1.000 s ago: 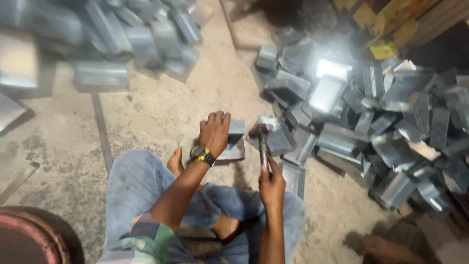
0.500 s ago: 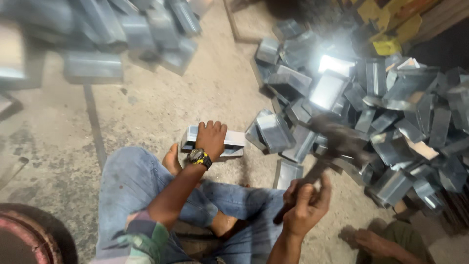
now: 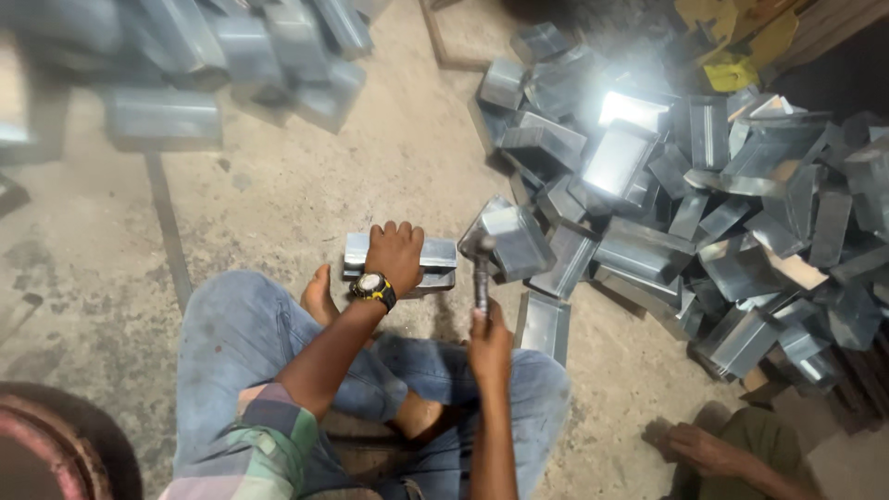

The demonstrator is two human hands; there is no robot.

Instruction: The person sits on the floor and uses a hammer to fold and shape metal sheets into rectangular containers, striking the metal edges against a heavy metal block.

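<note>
I sit cross-legged on a concrete floor. My left hand (image 3: 395, 256), with a black and yellow wristwatch, presses down on a folded sheet-metal box (image 3: 439, 254) lying flat in front of my feet. My right hand (image 3: 489, 339) grips the handle of a hammer (image 3: 481, 266). The hammer head is down at the right end of the box, next to another metal box (image 3: 515, 240).
A large heap of shiny sheet-metal boxes (image 3: 704, 204) fills the right side. A second pile (image 3: 213, 56) lies at the top left. Another person's hand (image 3: 696, 449) and green trouser leg show at the bottom right. A round reddish rim (image 3: 37, 444) sits bottom left.
My right hand swung the hammer out to the right and raised it half a second ago, then brought it back down onto the box's right end. My left hand stayed on the box.
</note>
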